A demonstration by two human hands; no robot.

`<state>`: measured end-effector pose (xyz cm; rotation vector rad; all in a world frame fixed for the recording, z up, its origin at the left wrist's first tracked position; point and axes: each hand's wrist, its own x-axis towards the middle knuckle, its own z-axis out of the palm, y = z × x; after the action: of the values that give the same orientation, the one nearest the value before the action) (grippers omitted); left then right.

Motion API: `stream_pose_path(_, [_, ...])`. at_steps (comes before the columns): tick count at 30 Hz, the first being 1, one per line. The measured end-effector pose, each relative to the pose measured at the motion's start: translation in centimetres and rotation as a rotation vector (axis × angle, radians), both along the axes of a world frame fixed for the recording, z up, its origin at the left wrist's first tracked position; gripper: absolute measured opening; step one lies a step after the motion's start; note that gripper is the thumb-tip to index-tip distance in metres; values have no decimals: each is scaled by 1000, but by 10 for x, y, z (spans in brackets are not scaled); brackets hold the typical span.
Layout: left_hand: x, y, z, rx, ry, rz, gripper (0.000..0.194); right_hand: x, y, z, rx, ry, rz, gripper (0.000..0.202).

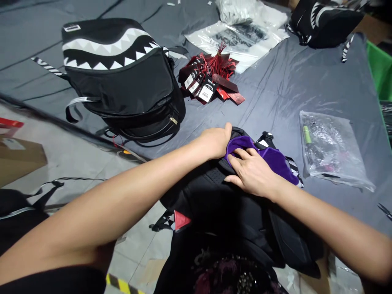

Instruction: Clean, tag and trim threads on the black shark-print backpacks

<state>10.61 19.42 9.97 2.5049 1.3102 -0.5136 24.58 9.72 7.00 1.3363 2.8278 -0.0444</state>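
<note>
A black backpack point(202, 192) with a purple-lined opening point(277, 163) leans at the near edge of the table, against my body. My left hand point(214, 143) is closed on the black rim at the left of the opening, its fingers mostly hidden. Over the purple lining lies my right hand point(252, 173), fingers stretched out and apart, some tips reaching into the opening. Its thumb rests outside on the black panel. A black buckle point(266, 139) sits just beyond the opening.
Another black backpack point(119, 85) with a shark-teeth print lies at the left. Red-stringed hang tags point(208, 79), plastic bags point(235, 38) and a clear packet point(333, 147) lie on the grey-covered table point(269, 94). A further backpack point(324, 24) is at the far right.
</note>
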Motion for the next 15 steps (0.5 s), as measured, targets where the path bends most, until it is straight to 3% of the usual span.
stream_pose_path(4, [1, 1, 0, -3, 12, 20, 51, -2, -3, 2, -35, -52, -82, 44])
stream_pose_path(10, [-1, 0, -2, 22, -5, -22, 49, 3, -6, -8, -39, 127, -75, 43])
stream_pose_path(13, [-2, -1, -1, 25, 21, -10, 49, 16, -16, -5, -124, 340, -182, 31])
stream_pose_path(15, [-1, 0, -1, 12, 26, -10, 49, 27, -22, 4, -152, 611, -345, 26])
